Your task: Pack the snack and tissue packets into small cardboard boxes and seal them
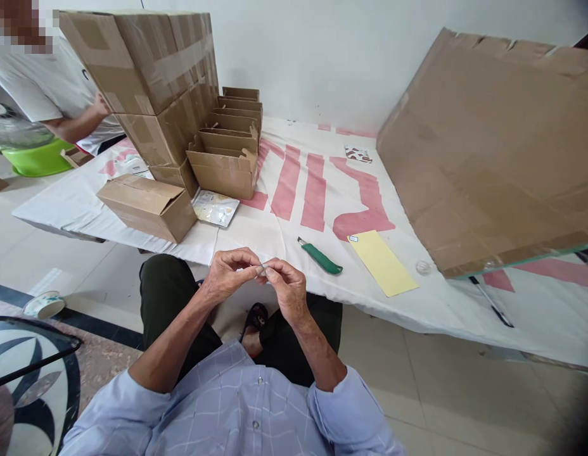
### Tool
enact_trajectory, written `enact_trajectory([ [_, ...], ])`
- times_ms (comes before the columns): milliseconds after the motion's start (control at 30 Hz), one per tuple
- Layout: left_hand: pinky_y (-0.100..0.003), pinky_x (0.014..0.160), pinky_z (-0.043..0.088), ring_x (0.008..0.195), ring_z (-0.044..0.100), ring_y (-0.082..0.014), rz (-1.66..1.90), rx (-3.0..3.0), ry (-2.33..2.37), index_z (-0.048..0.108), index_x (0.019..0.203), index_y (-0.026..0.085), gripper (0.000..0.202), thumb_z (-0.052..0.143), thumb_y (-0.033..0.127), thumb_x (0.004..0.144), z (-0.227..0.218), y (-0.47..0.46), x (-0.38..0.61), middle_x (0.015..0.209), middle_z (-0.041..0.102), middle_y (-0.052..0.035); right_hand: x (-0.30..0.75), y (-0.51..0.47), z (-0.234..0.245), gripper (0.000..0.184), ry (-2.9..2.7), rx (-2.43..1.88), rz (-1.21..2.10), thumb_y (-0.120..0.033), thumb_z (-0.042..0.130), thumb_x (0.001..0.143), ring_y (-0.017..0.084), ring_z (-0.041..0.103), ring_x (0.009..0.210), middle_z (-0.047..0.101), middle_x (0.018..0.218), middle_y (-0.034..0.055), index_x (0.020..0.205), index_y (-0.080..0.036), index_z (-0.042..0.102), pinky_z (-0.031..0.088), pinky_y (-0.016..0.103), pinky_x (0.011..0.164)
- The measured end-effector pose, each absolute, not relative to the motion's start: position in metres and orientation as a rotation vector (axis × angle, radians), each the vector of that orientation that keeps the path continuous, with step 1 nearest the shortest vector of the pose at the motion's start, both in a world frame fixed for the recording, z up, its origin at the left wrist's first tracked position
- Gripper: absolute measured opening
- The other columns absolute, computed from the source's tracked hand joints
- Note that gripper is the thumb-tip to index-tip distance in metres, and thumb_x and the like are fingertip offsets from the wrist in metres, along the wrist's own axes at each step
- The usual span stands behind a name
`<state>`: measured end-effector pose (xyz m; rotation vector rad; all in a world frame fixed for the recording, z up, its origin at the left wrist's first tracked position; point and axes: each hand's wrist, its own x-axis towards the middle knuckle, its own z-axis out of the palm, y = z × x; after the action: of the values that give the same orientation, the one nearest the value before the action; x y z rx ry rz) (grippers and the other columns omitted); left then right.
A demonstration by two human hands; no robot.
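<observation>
My left hand (pixel 231 273) and my right hand (pixel 286 285) meet fingertip to fingertip over my lap, just off the table's front edge. Both are closed in a pinch; whatever lies between the fingertips is too small to make out. Beyond my right hand, a green utility knife (pixel 321 257) lies on the white cloth with its tip towards the upper left. Beside it rests a yellow sheet of paper (pixel 383 265) with a small label at its top corner. A printed pouch (pixel 217 208) lies past my left hand, against a closed cardboard box (pixel 149 204).
Stacked sealed cartons (pixel 156 69) rise at the left, with open cardboard boxes (pixel 222 164) in a row beside them. A large cardboard panel (pixel 493 145) leans at the right. A black-and-silver pen-like item (pixel 492 303) lies below it. Another person (pixel 61 88) sits at the far left.
</observation>
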<state>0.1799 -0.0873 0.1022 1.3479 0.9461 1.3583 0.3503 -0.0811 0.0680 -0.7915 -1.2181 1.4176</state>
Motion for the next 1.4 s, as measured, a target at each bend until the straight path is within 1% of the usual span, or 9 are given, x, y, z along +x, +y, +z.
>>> enact_trajectory([
  [133, -0.028, 0.067, 0.058, 0.064, 0.069, -0.0159, 1.315, 1.297, 0.953, 0.080, 0.072, 0.016, 0.031, 0.093, 0.042, 0.082, 0.106, -0.087, 0.179, 0.070, 0.073, -0.0047, 0.351, -0.080, 0.065, 0.028, -1.223, -0.809, 1.429, -0.051, 0.082, 0.091, 0.017, 0.069, 0.069, 0.073, 0.078, 0.0005, 0.088, -0.024, 0.078, 0.063, 0.033, 0.075],
  [300, -0.027, 0.068, 0.054, 0.068, 0.067, -0.0155, 1.215, 1.286, 1.033, 0.081, 0.073, 0.015, 0.019, 0.090, 0.032, 0.076, 0.109, -0.085, 0.174, 0.072, 0.074, -0.0048, 0.352, -0.080, 0.067, 0.026, -1.264, -0.815, 1.430, -0.049, 0.081, 0.092, 0.017, 0.069, 0.070, 0.073, 0.079, 0.0007, 0.087, -0.024, 0.077, 0.061, 0.033, 0.074],
  [467, -0.023, 0.061, 0.044, 0.060, 0.059, -0.0115, 1.130, 1.334, 1.155, 0.078, 0.068, 0.015, 0.014, 0.084, 0.028, 0.069, 0.112, -0.083, 0.175, 0.065, 0.072, -0.0031, 0.355, -0.080, 0.071, 0.021, -1.377, -0.817, 1.347, -0.039, 0.078, 0.095, 0.016, 0.067, 0.073, 0.071, 0.078, 0.0002, 0.081, -0.023, 0.075, 0.057, 0.030, 0.074],
  [633, -0.022, 0.054, 0.037, 0.053, 0.052, -0.0093, 1.048, 1.222, 1.188, 0.079, 0.064, 0.015, 0.014, 0.079, 0.029, 0.062, 0.115, -0.082, 0.177, 0.059, 0.070, -0.0017, 0.357, -0.079, 0.073, 0.023, -1.441, -0.830, 1.348, -0.039, 0.079, 0.095, 0.015, 0.066, 0.072, 0.071, 0.076, 0.0003, 0.079, -0.022, 0.075, 0.053, 0.028, 0.070],
  [800, -0.022, 0.060, 0.044, 0.058, 0.060, -0.0112, 0.992, 1.172, 1.122, 0.082, 0.066, 0.015, 0.012, 0.075, 0.024, 0.061, 0.117, -0.082, 0.173, 0.062, 0.074, -0.0033, 0.362, -0.074, 0.074, 0.024, -1.418, -0.837, 1.429, -0.042, 0.082, 0.092, 0.015, 0.068, 0.068, 0.074, 0.076, 0.0002, 0.080, -0.022, 0.074, 0.055, 0.029, 0.069],
  [933, -0.026, 0.069, 0.055, 0.065, 0.070, -0.0160, 0.991, 1.140, 1.006, 0.083, 0.068, 0.016, 0.008, 0.080, 0.022, 0.063, 0.114, -0.082, 0.169, 0.065, 0.076, -0.0045, 0.368, -0.067, 0.077, 0.030, -1.337, -0.814, 1.532, -0.049, 0.086, 0.088, 0.016, 0.070, 0.066, 0.074, 0.077, 0.0002, 0.082, -0.022, 0.074, 0.061, 0.032, 0.069],
  [1000, -0.027, 0.070, 0.057, 0.067, 0.073, -0.0174, 1.002, 1.106, 0.983, 0.084, 0.072, 0.016, 0.011, 0.082, 0.023, 0.064, 0.112, -0.082, 0.167, 0.068, 0.078, -0.0055, 0.370, -0.066, 0.080, 0.032, -1.342, -0.806, 1.558, -0.051, 0.087, 0.087, 0.016, 0.069, 0.067, 0.073, 0.078, 0.0002, 0.081, -0.022, 0.074, 0.063, 0.033, 0.070],
  [1167, -0.026, 0.065, 0.054, 0.064, 0.070, -0.0164, 0.996, 1.126, 1.054, 0.083, 0.076, 0.015, 0.019, 0.091, 0.026, 0.064, 0.110, -0.084, 0.167, 0.071, 0.079, -0.0062, 0.369, -0.067, 0.084, 0.028, -1.443, -0.856, 1.529, -0.045, 0.086, 0.088, 0.015, 0.067, 0.070, 0.072, 0.075, 0.0001, 0.077, -0.022, 0.074, 0.058, 0.030, 0.071],
  [1400, -0.026, 0.062, 0.049, 0.059, 0.065, -0.0149, 0.911, 1.164, 1.124, 0.083, 0.069, 0.015, 0.012, 0.080, 0.025, 0.062, 0.111, -0.084, 0.168, 0.065, 0.077, -0.0051, 0.369, -0.069, 0.083, 0.024, -1.533, -0.829, 1.565, -0.040, 0.084, 0.088, 0.015, 0.065, 0.070, 0.073, 0.073, 0.0005, 0.076, -0.021, 0.075, 0.055, 0.030, 0.071],
])
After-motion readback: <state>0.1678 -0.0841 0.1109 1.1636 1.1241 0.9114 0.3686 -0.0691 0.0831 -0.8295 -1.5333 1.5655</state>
